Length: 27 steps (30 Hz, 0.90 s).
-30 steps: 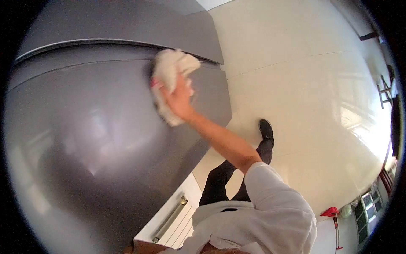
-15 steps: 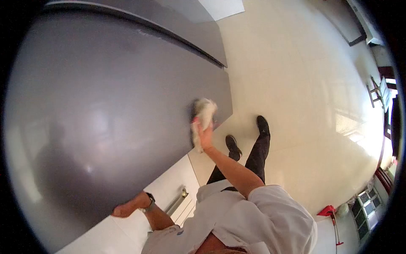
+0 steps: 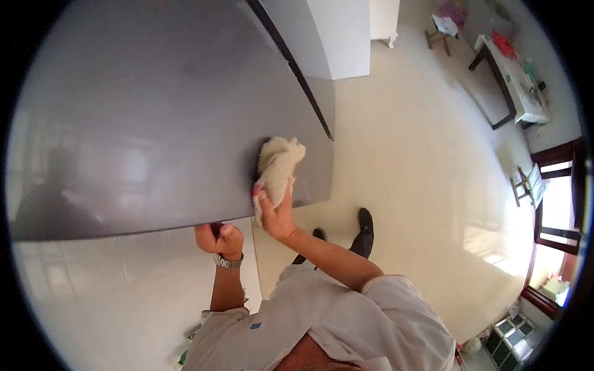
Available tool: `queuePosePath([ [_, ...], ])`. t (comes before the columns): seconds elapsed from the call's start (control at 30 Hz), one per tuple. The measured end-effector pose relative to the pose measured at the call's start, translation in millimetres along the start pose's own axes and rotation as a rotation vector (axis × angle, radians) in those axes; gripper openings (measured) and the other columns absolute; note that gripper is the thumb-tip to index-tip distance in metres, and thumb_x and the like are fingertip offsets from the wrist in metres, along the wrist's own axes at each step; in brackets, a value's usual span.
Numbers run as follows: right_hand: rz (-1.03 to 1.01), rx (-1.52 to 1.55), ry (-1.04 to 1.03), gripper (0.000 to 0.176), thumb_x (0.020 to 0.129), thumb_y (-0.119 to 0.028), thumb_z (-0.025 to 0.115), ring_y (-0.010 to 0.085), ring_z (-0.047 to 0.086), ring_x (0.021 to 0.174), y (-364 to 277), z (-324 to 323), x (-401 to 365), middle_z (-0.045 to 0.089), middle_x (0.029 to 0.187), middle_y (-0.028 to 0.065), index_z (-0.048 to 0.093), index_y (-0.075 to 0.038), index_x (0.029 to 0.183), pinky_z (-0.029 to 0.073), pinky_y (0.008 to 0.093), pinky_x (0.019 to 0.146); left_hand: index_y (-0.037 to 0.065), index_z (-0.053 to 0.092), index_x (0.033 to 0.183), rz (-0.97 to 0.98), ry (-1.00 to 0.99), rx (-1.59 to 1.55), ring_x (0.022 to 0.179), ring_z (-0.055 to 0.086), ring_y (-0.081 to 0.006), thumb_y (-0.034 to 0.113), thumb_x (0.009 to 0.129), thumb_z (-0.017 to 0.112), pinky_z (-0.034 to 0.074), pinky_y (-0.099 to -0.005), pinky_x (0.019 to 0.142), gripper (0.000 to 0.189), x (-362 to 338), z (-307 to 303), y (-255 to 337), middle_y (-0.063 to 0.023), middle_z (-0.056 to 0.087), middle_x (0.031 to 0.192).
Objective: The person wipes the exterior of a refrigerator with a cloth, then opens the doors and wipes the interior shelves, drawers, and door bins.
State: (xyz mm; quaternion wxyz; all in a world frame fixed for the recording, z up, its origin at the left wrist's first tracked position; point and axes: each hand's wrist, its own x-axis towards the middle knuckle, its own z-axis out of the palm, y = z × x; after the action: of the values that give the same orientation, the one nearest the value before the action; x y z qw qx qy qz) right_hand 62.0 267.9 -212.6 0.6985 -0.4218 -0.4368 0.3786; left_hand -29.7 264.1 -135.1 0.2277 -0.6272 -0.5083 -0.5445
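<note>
Grey panel (image 3: 154, 123), pale cloth (image 3: 279, 162) in right hand (image 3: 278, 213)

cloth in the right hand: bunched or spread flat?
Bunched. The cloth shows as a thick, creased wad in the right hand, against the gray panel; its underside is hidden.

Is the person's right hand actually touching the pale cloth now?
Touching. The head view shows the right hand holding the lower part of the pale cloth, thumb laid against it, with no gap between them.
</note>
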Motion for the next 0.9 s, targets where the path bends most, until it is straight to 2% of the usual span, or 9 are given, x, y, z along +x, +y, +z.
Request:
queuePosePath([
  [0.1, -0.346, -0.089, -0.001, 0.068, 0.079, -0.023, 0.062, 0.0445, 0.03, 0.125, -56.6, 6.5, 23.9, 0.031, 0.135, 0.0296, 0.032, 0.007, 0.131, 0.025, 0.0566, 0.097, -0.003, 0.057, 0.079, -0.101, -0.289, -0.306, 0.053, 0.047, -0.0132, 0.067, 0.089, 0.021, 0.035, -0.0249, 0.046, 0.079, 1.0, -15.4, -12.0, -0.005, 0.054, 0.067],
  [0.2, -0.551, -0.051, -0.115, 0.07, 0.072, -0.018, 0.067, 0.0459, 0.027, 0.128, -106.1, 14.5, 56.4, 0.025, 0.139, 0.0318, 0.032, 0.006, 0.129, 0.029, 0.0581, 0.093, 0.001, 0.058, 0.075, -0.131, -0.195, -0.258, 0.047, 0.046, -0.02, 0.052, 0.094, 0.02, 0.035, -0.0312, 0.043, 0.067, -2.7, -26.4, -4.7, -0.0052, 0.051, 0.058],
  [0.43, -1.041, -0.211, -0.027, 0.045, 0.07, -0.007, 0.062, 0.0447, 0.038, 0.124, -196.0, 54.1, 111.8, 0.036, 0.136, 0.0272, 0.049, 0.0, 0.112, 0.044, 0.0498, 0.073, 0.0, 0.052, 0.071, -0.224, -0.317, -0.097, 0.041, 0.038, -0.0195, 0.033, 0.093, 0.044, 0.029, -0.0313, 0.04, 0.04, -50.7, -66.0, -35.7, -0.0087, 0.044, 0.051],
  [0.5, -1.021, -0.205, -0.078, 0.042, 0.07, -0.005, 0.062, 0.0441, 0.038, 0.124, -194.2, 49.6, 106.6, 0.036, 0.137, 0.0263, 0.051, -0.002, 0.11, 0.044, 0.0483, 0.072, -0.002, 0.058, 0.078, -0.571, -0.616, 0.224, 0.038, 0.04, -0.022, 0.018, 0.088, 0.055, 0.034, -0.0337, 0.04, 0.023, -106.0, -91.5, -54.0, -0.011, 0.047, 0.048],
  [0.53, -0.997, -0.208, -0.122, 0.039, 0.07, -0.004, 0.061, 0.0435, 0.038, 0.124, -190.7, 45.6, 103.3, 0.036, 0.138, 0.0254, 0.054, -0.004, 0.108, 0.044, 0.0468, 0.07, -0.002, 0.062, 0.084, -0.619, -0.724, 0.36, 0.039, 0.047, -0.0264, 0.021, 0.086, 0.057, 0.037, -0.0375, 0.042, 0.024, -127.9, -106.0, -55.1, -0.0153, 0.053, 0.051],
  [0.57, -0.989, -0.197, -0.184, 0.037, 0.07, -0.004, 0.062, 0.0423, 0.039, 0.124, -176.2, 42.0, 97.4, 0.037, 0.137, 0.0244, 0.055, -0.006, 0.106, 0.044, 0.0445, 0.072, -0.001, 0.062, 0.085, -0.386, -0.858, 0.516, 0.047, 0.055, -0.0332, 0.025, 0.084, 0.058, 0.042, -0.0416, 0.046, 0.026, -194.4, -139.5, -74.2, -0.0187, 0.057, 0.057],
  [0.67, -0.96, -0.328, -0.287, 0.032, 0.067, -0.005, 0.063, 0.0398, 0.039, 0.124, -95.4, 20.2, 64.4, 0.041, 0.134, 0.0228, 0.056, -0.008, 0.098, 0.042, 0.0417, 0.078, 0.0, 0.063, 0.083, -0.673, -1.14, 0.582, 0.063, 0.059, -0.0389, 0.029, 0.079, 0.061, 0.049, -0.0454, 0.058, 0.029, -234.3, -180.2, -55.3, -0.0209, 0.06, 0.064],
  [0.73, -0.907, -0.326, -0.315, 0.04, 0.07, -0.007, 0.062, 0.0363, 0.041, 0.121, -87.1, 5.0, 64.0, 0.041, 0.135, 0.0173, 0.054, -0.009, 0.109, 0.04, 0.0506, 0.084, 0.0, 0.061, 0.078, -0.765, -1.034, 0.544, 0.064, 0.059, -0.0395, 0.028, 0.078, 0.062, 0.048, -0.046, 0.058, 0.028, -251.9, -187.7, -55.8, -0.0217, 0.06, 0.066],
  [0.9, -0.801, -0.353, -0.285, 0.046, 0.067, -0.002, 0.061, 0.0386, 0.036, 0.126, -24.8, -11.8, 41.5, 0.037, 0.137, 0.0185, 0.052, -0.005, 0.111, 0.037, 0.0531, 0.088, 0.0, 0.062, 0.079, -0.709, -1.141, 0.492, 0.068, 0.06, -0.037, 0.029, 0.078, 0.063, 0.049, -0.0454, 0.06, 0.03, -258.8, -198.9, -64.8, -0.0217, 0.062, 0.07],
])
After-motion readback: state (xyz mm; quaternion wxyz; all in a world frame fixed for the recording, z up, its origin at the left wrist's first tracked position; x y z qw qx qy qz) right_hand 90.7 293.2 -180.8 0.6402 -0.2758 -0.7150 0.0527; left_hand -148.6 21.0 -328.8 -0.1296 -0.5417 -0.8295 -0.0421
